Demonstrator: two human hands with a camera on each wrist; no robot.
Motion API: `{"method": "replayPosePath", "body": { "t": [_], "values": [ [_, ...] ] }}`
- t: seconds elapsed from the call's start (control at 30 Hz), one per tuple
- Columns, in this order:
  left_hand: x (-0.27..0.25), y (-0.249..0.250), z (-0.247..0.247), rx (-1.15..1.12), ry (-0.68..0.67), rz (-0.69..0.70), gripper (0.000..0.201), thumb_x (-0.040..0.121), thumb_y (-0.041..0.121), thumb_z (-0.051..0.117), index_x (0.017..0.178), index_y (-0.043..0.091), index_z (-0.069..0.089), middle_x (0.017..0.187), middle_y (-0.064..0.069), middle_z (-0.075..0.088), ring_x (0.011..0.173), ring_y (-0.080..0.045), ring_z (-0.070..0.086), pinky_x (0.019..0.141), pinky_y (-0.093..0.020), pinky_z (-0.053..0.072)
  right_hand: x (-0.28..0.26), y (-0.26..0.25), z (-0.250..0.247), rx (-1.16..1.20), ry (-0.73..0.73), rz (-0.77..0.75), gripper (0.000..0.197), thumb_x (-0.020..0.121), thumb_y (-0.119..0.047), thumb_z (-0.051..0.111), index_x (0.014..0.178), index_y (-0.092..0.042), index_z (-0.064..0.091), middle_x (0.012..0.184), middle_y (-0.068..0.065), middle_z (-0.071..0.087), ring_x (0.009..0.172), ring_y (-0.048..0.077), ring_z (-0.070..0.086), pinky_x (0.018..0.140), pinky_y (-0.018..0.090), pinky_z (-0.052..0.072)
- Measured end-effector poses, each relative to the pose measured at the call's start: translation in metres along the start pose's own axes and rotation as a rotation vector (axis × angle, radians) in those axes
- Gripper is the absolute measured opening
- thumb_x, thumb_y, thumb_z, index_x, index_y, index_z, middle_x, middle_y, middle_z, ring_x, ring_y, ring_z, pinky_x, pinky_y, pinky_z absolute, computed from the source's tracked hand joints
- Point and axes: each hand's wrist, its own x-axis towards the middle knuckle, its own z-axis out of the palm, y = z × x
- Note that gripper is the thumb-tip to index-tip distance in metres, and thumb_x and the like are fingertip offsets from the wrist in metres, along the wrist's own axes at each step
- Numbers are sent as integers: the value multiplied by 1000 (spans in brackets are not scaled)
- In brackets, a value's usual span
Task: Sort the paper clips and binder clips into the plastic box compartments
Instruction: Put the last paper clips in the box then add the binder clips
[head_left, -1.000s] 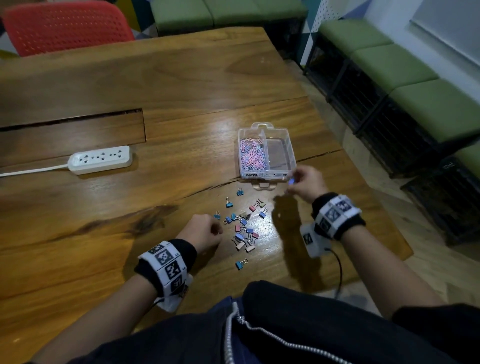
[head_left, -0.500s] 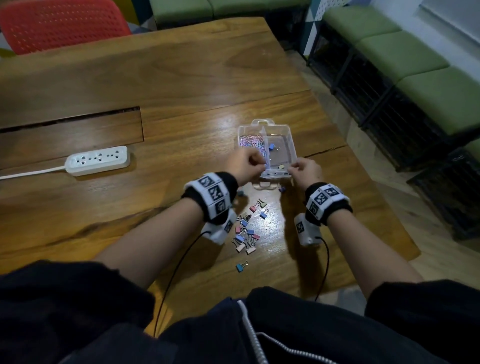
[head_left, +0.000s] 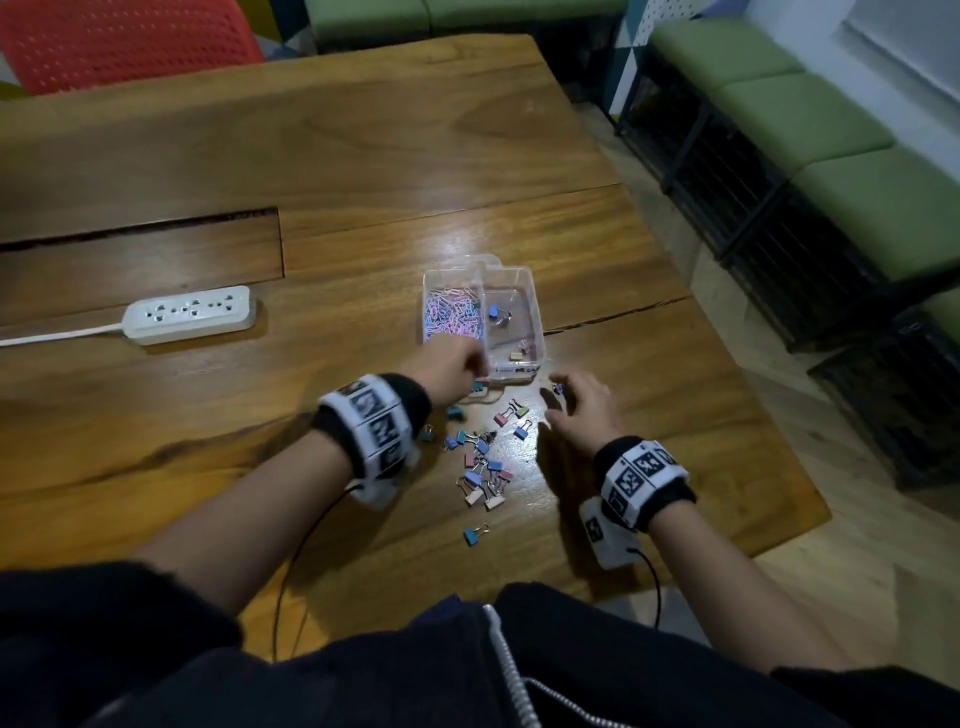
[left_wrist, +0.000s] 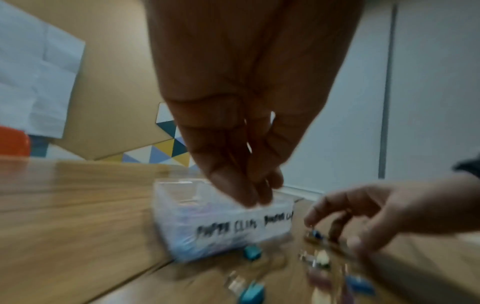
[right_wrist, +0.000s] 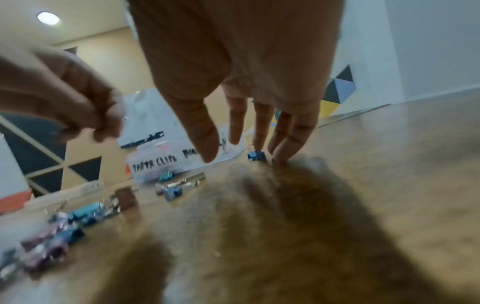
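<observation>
Beside the plastic box (head_left: 511, 370), our right hand (head_left: 584, 410) spreads loose over a blue binder clip (right_wrist: 256, 155), our left hand (head_left: 453, 366) bunched, seemingly empty.

I've got the plastic box (head_left: 537, 332) mid-table (head_left: 363, 156), paper clips (head_left: 453, 317) in its left compartment, a few binder clips (head_left: 493, 312) in the right. More loose clips (head_left: 483, 462) lie near of it; power strip (head_left: 189, 313) far left.
</observation>
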Motion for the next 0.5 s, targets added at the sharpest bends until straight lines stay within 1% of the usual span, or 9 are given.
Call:
{"method": "replayPosePath", "body": {
  "t": [0.03, 0.07, 0.1, 0.13, 0.2, 0.23, 0.33, 0.4, 0.5],
  "values": [
    [-11, -11, 0, 109, -85, -27, 26, 88, 0, 48, 110, 8, 60, 118, -10, 61, 106, -21, 59, 90, -24, 47, -2, 0, 1, -88, -65, -21, 47, 81, -10, 59, 126, -17, 46, 133, 3, 44, 124, 21, 37, 104, 37, 33],
    [-20, -21, 2, 225, -183, -39, 32, 88, 1, 50, 117, 11, 57, 124, -9, 58, 110, -20, 57, 93, -26, 48, -3, -2, 1, -152, -110, -38, 52, 81, -11, 59, 130, -19, 43, 138, 1, 41, 126, 22, 33, 106, 39, 30],
    [-27, -27, 6, 340, -260, -19, 43, 87, 0, 51, 127, 14, 50, 135, -8, 50, 117, -21, 52, 97, -29, 47, -4, -4, 1, -189, -135, -52, 55, 81, -12, 59, 132, -21, 41, 141, 1, 38, 126, 22, 31, 106, 40, 29],
    [-30, -32, 11, 449, -306, 25, 57, 85, -1, 52, 138, 17, 38, 147, -6, 37, 125, -22, 45, 100, -32, 45, -4, -7, 1, -209, -152, -70, 57, 81, -11, 59, 134, -22, 39, 142, 1, 36, 126, 22, 31, 105, 40, 29],
    [-31, -37, 22, 583, -302, 92, 77, 85, 2, 54, 147, 22, 14, 157, 0, 9, 135, -25, 32, 100, -34, 45, -6, -12, 6, -257, -190, -124, 59, 81, -8, 56, 134, -25, 38, 144, 1, 33, 125, 23, 30, 104, 39, 30],
    [-28, -35, 26, 612, -276, 105, 81, 85, 4, 55, 148, 24, 7, 158, 0, 4, 137, -26, 28, 100, -35, 46, -7, -14, 8, -300, -210, -151, 59, 82, -7, 55, 134, -28, 39, 144, 0, 31, 125, 23, 30, 104, 38, 30],
    [-17, -27, 37, 659, -206, 139, 83, 86, 9, 56, 148, 23, 3, 157, -2, 5, 143, -25, 15, 106, -39, 39, -7, -19, 14, -410, -228, -204, 50, 85, -12, 53, 131, -30, 43, 144, 2, 30, 125, 24, 30, 106, 39, 29],
    [-11, -22, 41, 662, -184, 145, 85, 84, 10, 59, 148, 20, 4, 157, -3, 7, 144, -25, 9, 110, -42, 33, -7, -19, 15, -444, -208, -228, 43, 87, -14, 53, 127, -28, 48, 139, 4, 35, 123, 24, 33, 106, 38, 30],
    [-7, -20, 46, 647, -166, 135, 81, 84, 6, 58, 148, 16, 8, 155, -7, 13, 142, -27, 13, 110, -41, 32, -14, -17, 17, -430, -155, -241, 32, 87, -14, 53, 119, -19, 56, 125, 8, 46, 113, 23, 41, 101, 32, 36]
  ]
}}
